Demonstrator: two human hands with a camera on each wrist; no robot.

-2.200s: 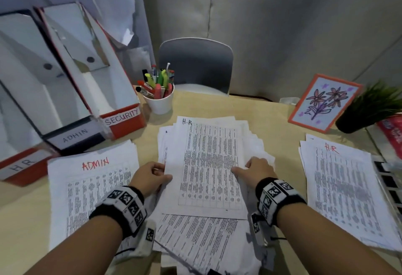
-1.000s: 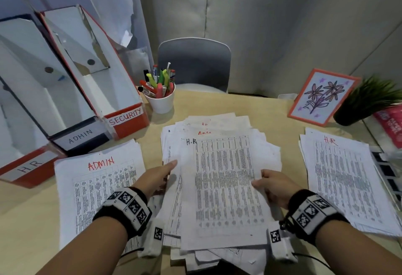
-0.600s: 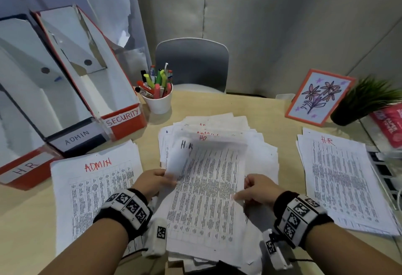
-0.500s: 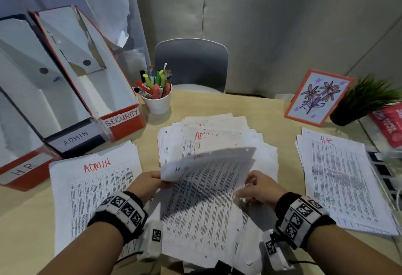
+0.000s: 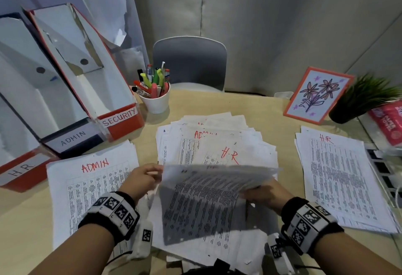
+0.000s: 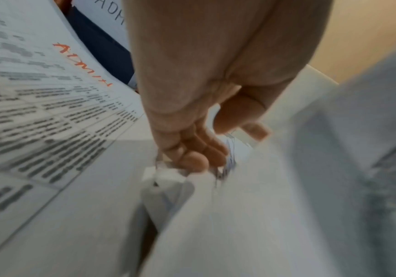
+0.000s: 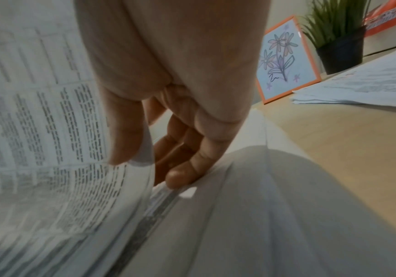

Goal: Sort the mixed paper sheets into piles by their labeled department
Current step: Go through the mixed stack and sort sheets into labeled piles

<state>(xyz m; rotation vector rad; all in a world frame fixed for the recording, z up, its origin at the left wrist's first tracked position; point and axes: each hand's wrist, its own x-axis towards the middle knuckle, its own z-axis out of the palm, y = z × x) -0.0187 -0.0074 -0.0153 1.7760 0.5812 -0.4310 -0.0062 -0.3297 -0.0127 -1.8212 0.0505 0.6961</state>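
Note:
The mixed pile (image 5: 256, 144) lies fanned out at the table's middle. Its top printed sheet (image 5: 208, 190) is lifted and curled toward me. My right hand (image 5: 256, 192) pinches that sheet's right edge between thumb and fingers; the right wrist view shows the same hand (image 7: 152, 166) and the sheet (image 7: 50, 131). My left hand (image 5: 150, 174) has curled fingers at the sheet's left corner and pinches it, blurred in the left wrist view (image 6: 228, 146). Beneath lie a red H.R sheet (image 5: 229, 154) and an ADMIN sheet (image 5: 204, 135). The ADMIN pile (image 5: 91, 183) is left, the HR pile (image 5: 341, 177) right.
Three file boxes stand at the left, labelled SECURITY (image 5: 119, 118), ADMIN (image 5: 72, 137) and HR (image 5: 19, 170). A pen cup (image 5: 156, 100) is behind the mixed pile. A flower picture (image 5: 317, 95), a potted plant (image 5: 356, 100) and a red packet (image 5: 389, 122) stand at the right.
The top H.R sheet slid toward me, then its far edge was peeled up and curled over. It now hangs higher, and a red H.R sheet shows beneath it.

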